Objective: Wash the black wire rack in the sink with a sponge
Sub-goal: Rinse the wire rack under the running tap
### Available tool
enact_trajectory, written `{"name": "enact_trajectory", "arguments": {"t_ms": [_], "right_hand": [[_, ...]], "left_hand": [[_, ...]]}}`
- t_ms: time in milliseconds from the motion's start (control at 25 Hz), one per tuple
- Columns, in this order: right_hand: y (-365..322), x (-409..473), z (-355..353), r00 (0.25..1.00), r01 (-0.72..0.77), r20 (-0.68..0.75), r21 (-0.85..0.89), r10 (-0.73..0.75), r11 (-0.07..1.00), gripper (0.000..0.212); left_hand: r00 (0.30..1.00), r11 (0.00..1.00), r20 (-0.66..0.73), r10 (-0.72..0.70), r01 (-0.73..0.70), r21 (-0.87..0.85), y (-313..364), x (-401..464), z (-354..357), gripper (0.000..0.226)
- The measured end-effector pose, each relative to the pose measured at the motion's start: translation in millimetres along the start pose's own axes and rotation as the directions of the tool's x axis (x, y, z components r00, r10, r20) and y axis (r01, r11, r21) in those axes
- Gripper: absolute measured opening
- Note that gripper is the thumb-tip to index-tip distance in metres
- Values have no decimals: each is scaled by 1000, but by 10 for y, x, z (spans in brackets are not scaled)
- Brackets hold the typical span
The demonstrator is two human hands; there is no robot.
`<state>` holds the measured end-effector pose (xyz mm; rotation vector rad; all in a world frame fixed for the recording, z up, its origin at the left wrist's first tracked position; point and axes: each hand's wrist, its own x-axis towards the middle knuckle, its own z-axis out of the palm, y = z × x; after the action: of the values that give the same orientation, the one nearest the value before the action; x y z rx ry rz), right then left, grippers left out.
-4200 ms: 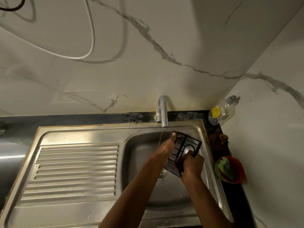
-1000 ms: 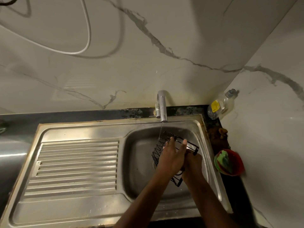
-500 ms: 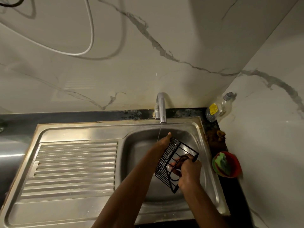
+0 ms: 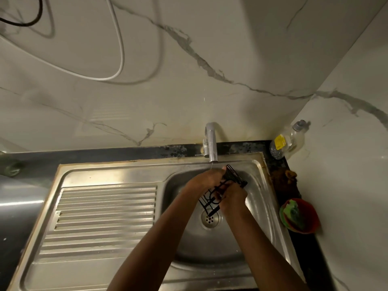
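Black wire rack (image 4: 212, 195) held tilted over the sink (image 4: 258, 185) basin, above the drain (image 4: 210, 219) and under the tap (image 4: 211, 143), left hand (image 4: 206, 179) gripping its far edge, right hand (image 4: 232, 196) gripping its near side and covering part of it; red bowl (image 4: 302, 215) with green sponge (image 4: 294, 213) and clear bottle (image 4: 287, 141) on the counter to the right.

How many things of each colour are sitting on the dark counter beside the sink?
Clear: 1, the bottle with a yellow label
Red: 1, the bowl
Green: 1, the sponge inside the bowl
Brown: 1, a lump I cannot identify
Total: 4
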<state>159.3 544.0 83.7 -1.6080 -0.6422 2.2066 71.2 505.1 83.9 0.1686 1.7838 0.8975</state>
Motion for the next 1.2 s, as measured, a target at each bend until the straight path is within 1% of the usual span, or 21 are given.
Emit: {"name": "enact_trajectory", "arguments": {"t_ms": [80,200,280,360,400,440,480,600,680,760,840,920,1000,1040,1080,1120,1160,1200], "right_hand": [[8,11,70,999,-30,13,29,30,999,22],[-4,-5,147,997,-77,19,67,76,995,31],[-11,21,216,998,-54,32,116,51,992,37],[-11,67,276,999,-31,32,177,25,984,40],[-19,103,281,1000,-11,19,193,8,981,40],[-29,121,274,1000,8,2,203,-8,979,39],[-34,152,252,1000,24,-17,210,-21,977,37],[-70,182,155,998,38,-63,241,-23,970,33],[-103,252,67,998,2,-53,315,16,949,34],[-168,297,11,998,-39,-42,311,55,950,35],[-168,282,28,997,-63,-33,279,75,958,35],[-132,178,63,998,-54,-10,267,59,962,31],[-104,87,76,999,-29,21,269,24,963,29],[-97,68,51,999,-22,36,284,12,959,29],[-109,55,17,999,-17,47,309,3,951,29],[-132,52,-22,999,-10,52,332,-8,943,29],[-160,42,-52,998,-1,52,348,-18,938,30],[-196,53,-78,999,11,42,358,-28,934,30]], "left_hand": [[1000,1000,8,-18,18,-21,21,53,-84,50],[998,998,-7,-57,57,-26,78,222,-267,46],[994,994,24,-110,110,3,130,337,-368,53],[991,993,67,-117,115,28,167,489,-414,54],[989,993,94,-114,111,33,167,590,-411,59],[990,992,88,-110,104,72,171,621,-390,69],[987,991,115,-108,98,90,164,657,-359,78],[982,992,163,-92,77,95,201,477,-323,70],[981,998,188,-50,43,37,148,430,-376,67],[990,997,141,27,-16,-77,66,402,-388,61],[993,990,104,50,-36,-133,10,350,-348,52],[994,992,105,32,-18,-125,-13,291,-296,37],[996,998,87,14,-8,-70,-24,294,-328,34],[996,997,90,12,-5,-80,-27,301,-354,34],[997,993,73,-9,17,-115,-38,355,-376,41],[998,988,62,-32,41,-151,-35,387,-386,54],[996,984,76,-51,64,-168,-37,434,-379,63],[994,984,98,-58,73,-161,-29,468,-350,65]]}}
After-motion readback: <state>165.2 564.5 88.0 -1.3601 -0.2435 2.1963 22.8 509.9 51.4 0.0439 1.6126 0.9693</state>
